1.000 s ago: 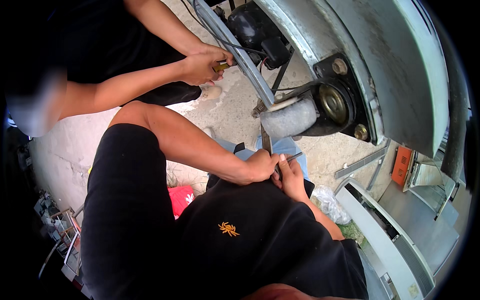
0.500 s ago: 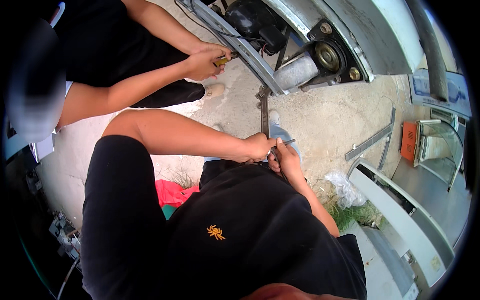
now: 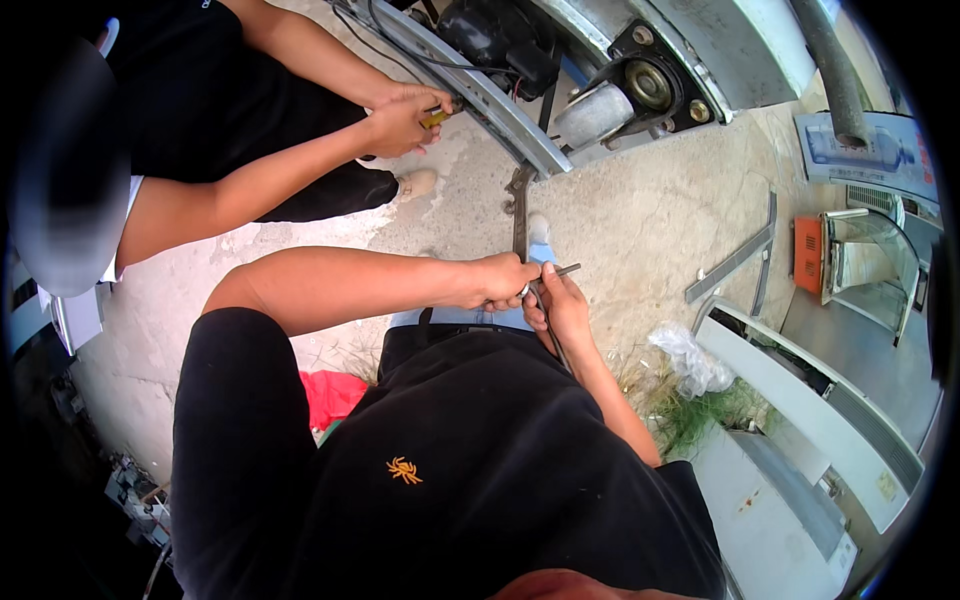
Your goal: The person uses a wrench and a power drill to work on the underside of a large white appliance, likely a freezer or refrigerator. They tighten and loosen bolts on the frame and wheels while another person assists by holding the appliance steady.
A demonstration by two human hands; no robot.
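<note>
Dark tool [image 3: 520,222], black shirt [image 3: 490,430], orange emblem [image 3: 404,470]

Left grip [image 3: 500,281] curled, right grip [image 3: 566,312] curled just beside

Wrench [image 3: 519,225] end hidden by left grip [image 3: 497,281]

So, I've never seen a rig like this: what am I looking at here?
There is no robot here: just a person's bare hands. Every picture comes from one wide camera on that person's head, looking down, so straight edges bend. The left hand grips a long dark wrench; the right hand, close beside it, holds a thin dark rod. At upper left, a co-worker's hands hold something yellow. At the top is a metal frame with a black, rounded unit. On the ground lie grey metal strips and a clear plastic bag.
</note>
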